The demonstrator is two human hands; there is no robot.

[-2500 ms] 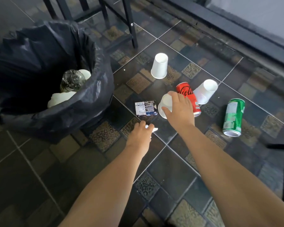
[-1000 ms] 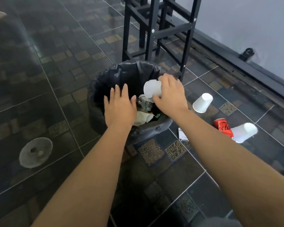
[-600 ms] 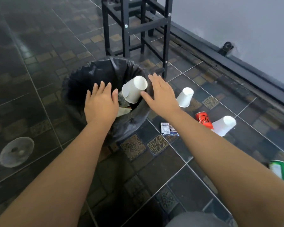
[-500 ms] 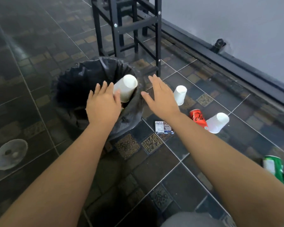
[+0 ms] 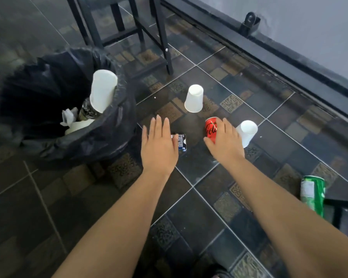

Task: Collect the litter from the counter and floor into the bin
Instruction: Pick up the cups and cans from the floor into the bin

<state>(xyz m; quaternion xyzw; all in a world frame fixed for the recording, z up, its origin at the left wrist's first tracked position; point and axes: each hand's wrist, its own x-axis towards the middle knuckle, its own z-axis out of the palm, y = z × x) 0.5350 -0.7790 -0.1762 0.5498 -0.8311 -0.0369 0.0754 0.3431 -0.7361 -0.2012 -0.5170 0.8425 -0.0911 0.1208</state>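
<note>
Both hands are flat with fingers straight, holding nothing: left hand over a small carton on the floor, right hand over a red can, contact unclear. White cup leans inside the bin at its rim. Floor litter: upturned cup, tipped cup beside the right hand, green can well apart.

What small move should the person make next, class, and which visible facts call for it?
Probably curl the right hand round the red can. That hand is open and spread just over the can, which lies on the floor outside the bin. The left hand holds nothing either.
</note>
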